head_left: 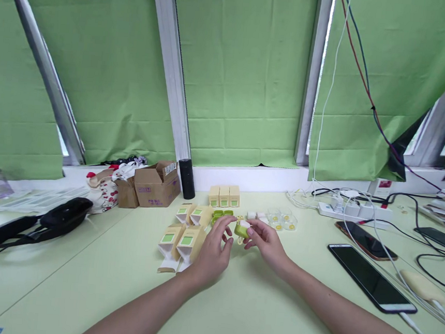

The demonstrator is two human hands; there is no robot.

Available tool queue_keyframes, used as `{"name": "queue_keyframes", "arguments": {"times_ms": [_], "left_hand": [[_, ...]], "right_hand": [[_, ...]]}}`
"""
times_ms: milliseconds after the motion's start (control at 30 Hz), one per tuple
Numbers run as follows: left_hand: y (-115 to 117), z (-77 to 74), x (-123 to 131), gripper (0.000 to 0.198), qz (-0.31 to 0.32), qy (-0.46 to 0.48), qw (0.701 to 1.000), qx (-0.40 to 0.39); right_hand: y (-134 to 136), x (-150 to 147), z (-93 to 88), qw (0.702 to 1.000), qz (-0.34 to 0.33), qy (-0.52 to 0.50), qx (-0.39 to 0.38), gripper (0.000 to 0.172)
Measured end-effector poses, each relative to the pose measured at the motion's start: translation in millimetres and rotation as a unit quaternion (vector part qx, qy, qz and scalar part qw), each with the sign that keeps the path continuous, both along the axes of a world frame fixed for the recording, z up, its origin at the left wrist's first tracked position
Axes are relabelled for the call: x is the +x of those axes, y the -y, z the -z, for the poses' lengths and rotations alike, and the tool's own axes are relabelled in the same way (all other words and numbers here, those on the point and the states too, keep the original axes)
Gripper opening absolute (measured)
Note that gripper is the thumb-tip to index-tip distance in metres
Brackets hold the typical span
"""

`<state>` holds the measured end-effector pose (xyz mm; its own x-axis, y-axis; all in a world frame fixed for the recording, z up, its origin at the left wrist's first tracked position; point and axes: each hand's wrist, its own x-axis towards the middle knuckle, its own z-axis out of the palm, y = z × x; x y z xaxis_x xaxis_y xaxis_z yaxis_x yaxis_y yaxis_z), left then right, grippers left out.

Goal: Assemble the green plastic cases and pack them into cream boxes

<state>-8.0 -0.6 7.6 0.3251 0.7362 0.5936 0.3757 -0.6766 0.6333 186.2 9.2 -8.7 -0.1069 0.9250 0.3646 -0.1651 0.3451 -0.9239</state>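
Observation:
My right hand (pixel 267 245) pinches a small green case (pixel 241 230) with a white top, held up over the table. A small pale loop hangs under the case. On the other side my left hand (pixel 215 249) is curved, its thumb and fingers apart, with the index fingertip close to the case. Whether that fingertip touches it I cannot tell. Behind the hands stand more green cases (pixel 221 216), partly hidden by my left hand. Small white pieces (pixel 257 216) and clear round containers with yellow centres (pixel 282 220) lie just beyond my right hand.
Several small cream boxes with open flaps (pixel 171 239) stand left of my hands; closed boxes (pixel 224 196) stand at the back. A cardboard carton (pixel 157 184), a black cylinder (pixel 186 178) and a black pouch strap (pixel 42 224) are leftward. Phones (pixel 370 277), cables and a power strip (pixel 353 214) lie rightward.

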Motion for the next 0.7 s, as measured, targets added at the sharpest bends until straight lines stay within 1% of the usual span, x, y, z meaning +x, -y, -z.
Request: {"name": "queue_keyframes", "arguments": {"times_ms": [100, 200, 300, 433, 533, 700], "left_hand": [[-2.5, 3.1, -2.0, 0.050, 0.005, -0.050, 0.997, 0.053], [-4.6, 5.6, -3.1, 0.053, 0.000, -0.080, 0.994, 0.071], [-6.5, 7.6, -3.6, 0.053, -0.007, -0.080, 0.994, 0.080], [-8.3, 9.1, -4.1, 0.048, -0.017, -0.082, 0.993, 0.085], [-7.2, 8.6, -4.2, 0.050, -0.020, -0.085, 0.992, 0.094], [-1.8, 5.4, -2.4, 0.046, -0.012, -0.078, 0.992, 0.101]], "right_hand": [[2.2, -1.3, -3.7, 0.998, -0.039, -0.029, -0.049, 0.057], [6.8, -3.4, -7.4, 0.994, -0.057, -0.045, -0.080, 0.056], [10.3, -5.4, -9.4, 0.992, -0.063, -0.046, -0.099, 0.056], [10.6, -6.3, -9.2, 0.992, -0.062, -0.041, -0.104, 0.054], [10.1, -6.1, -8.7, 0.993, -0.057, -0.036, -0.101, 0.056], [7.7, -4.5, -6.4, 0.996, -0.041, 0.003, -0.083, 0.059]]}}
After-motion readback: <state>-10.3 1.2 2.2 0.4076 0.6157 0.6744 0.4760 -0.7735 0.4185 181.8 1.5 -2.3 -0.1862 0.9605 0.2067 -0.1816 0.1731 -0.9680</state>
